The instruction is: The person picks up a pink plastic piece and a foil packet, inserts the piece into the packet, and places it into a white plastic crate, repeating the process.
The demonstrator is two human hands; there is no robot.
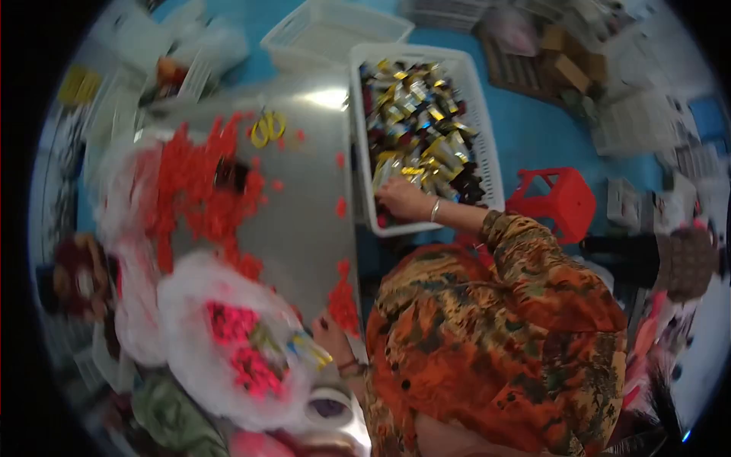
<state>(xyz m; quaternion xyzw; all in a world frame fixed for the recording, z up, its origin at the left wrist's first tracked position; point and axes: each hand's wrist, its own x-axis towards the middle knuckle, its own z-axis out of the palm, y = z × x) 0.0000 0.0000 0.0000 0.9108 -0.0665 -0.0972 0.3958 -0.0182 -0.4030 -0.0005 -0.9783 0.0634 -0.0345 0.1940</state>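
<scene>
The right hand (403,199) reaches into the near end of the white crate (493,171), fingers bent down at the foil packets (415,99); its grip cannot be determined. The left hand (332,340), lower centre, is partly curled beside a shiny wrapper (311,349); whether it holds anything cannot be determined. The packets fill the crate, upper centre. The metal table (297,221), left of it, bears scattered red pieces (205,190), yellow-handled scissors (268,129) towards its far end, and a clear plastic bag (179,305) with bright pink pieces (232,322), lower left. The floor (537,137) is blue; a red stool (567,202) stands right of the crate. Other people (80,274) appear at the left and right edges.
</scene>
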